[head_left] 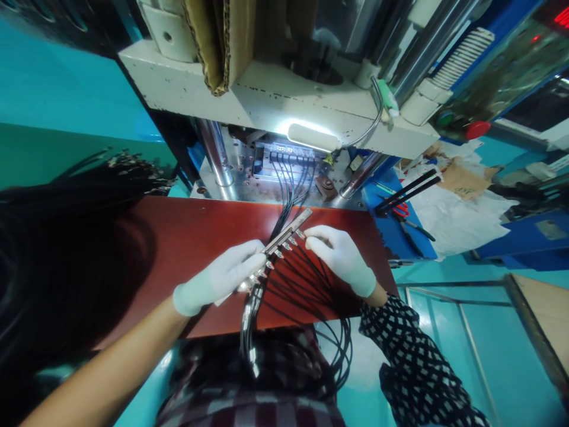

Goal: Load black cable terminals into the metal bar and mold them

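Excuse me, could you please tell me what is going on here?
A person in white gloves is working over a reddish-brown table. The left hand grips a slim metal bar, held at a slant, with a row of metal cable ends along it. The right hand has its fingertips at the cable end nearest the bar's far tip. Behind, another set of black cables runs into a machine under a lit lamp.

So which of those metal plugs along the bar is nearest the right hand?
The topmost plug, at the fingertips of the right hand; the others trail down along the bar toward the left hand.
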Motion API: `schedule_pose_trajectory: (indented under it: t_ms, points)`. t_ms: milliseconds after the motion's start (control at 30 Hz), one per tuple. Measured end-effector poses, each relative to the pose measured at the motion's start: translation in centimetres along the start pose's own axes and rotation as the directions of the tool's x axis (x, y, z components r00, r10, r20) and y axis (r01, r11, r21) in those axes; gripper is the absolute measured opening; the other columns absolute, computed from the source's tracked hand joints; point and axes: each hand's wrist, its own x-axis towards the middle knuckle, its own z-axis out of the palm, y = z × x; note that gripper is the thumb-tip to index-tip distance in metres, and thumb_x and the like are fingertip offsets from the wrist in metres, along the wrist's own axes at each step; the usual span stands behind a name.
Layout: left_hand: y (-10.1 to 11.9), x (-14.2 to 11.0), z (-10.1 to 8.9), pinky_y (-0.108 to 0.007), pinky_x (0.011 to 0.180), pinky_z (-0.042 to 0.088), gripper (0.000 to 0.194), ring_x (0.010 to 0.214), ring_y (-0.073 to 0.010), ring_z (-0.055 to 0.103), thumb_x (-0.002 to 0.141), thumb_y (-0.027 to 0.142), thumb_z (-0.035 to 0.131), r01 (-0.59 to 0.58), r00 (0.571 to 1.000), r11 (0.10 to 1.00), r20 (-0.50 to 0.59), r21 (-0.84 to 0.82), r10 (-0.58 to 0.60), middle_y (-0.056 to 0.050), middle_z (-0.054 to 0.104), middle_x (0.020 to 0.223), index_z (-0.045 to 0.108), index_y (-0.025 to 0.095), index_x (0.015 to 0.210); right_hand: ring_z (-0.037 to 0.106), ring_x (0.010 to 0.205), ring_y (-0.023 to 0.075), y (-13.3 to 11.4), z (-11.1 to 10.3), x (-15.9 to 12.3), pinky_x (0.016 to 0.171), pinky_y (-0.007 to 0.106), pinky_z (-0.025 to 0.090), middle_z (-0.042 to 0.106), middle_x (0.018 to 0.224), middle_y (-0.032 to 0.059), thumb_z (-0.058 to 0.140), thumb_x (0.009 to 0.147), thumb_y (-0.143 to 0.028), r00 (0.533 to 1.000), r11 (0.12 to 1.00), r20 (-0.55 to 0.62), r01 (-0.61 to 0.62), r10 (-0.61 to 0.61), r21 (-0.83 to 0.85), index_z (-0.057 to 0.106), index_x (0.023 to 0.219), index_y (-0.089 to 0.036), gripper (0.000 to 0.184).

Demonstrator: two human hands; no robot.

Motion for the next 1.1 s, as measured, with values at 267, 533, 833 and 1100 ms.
schedule_pose_trajectory:
  t_ms: [267,533,833,1100]
  points:
    - [0.4,0.0,0.2,-0.017,0.041,0.033,0.039,0.052,-0.0078,0.045,0.096,0.053,0.046,-0.007,1.000,1.000,0.001,0.030,0.007,0.003,0.048,0.066,0.048,0.018,0.080,0.058,0.070,0.0157,-1.2,1.6,-0.6,0.069,0.028,0.040,0.069,0.077,0.0028,0.059,0.090,-0.028,0.963,0.912,-0.161,0.138,-0.214,-0.385,0.070,0.082,-0.020,0.016]
    - [0.5,0.3,0.1,-0.021,0.054,0.038,0.036,0.058,-0.0090,0.044,0.098,0.048,0.044,-0.118,0.993,0.988,-0.001,0.104,0.119,0.004,0.046,0.068,0.047,0.018,0.079,0.056,0.068,0.0175,-1.1,2.0,-0.5,0.067,0.031,0.034,0.064,0.067,0.0044,0.051,0.094,-0.025,0.925,0.736,-0.117,0.207,-0.363,-0.645,0.066,0.071,-0.019,0.027]
    - [0.0,0.3,0.3,-0.022,0.058,0.039,0.039,0.061,-0.0100,0.046,0.098,0.054,0.041,-0.100,0.995,0.991,-0.008,0.089,0.101,0.005,0.046,0.069,0.046,0.019,0.081,0.052,0.079,0.0212,-2.5,1.7,-1.7,0.071,0.037,0.030,0.064,0.081,0.0049,0.062,0.089,-0.030,0.871,0.583,-0.101,0.231,-0.481,-0.779,0.072,0.081,-0.025,0.014]
    - [0.0,0.3,0.2,-0.022,0.058,0.039,0.039,0.061,-0.0096,0.047,0.098,0.054,0.040,-0.115,0.993,0.990,0.027,0.084,0.113,0.005,0.046,0.071,0.045,0.019,0.083,0.046,0.071,0.0192,-2.1,2.5,-0.7,0.068,0.036,0.028,0.055,0.067,0.0025,0.063,0.081,-0.021,0.849,0.512,-0.069,0.250,-0.524,-0.822,0.061,0.067,-0.021,0.014]
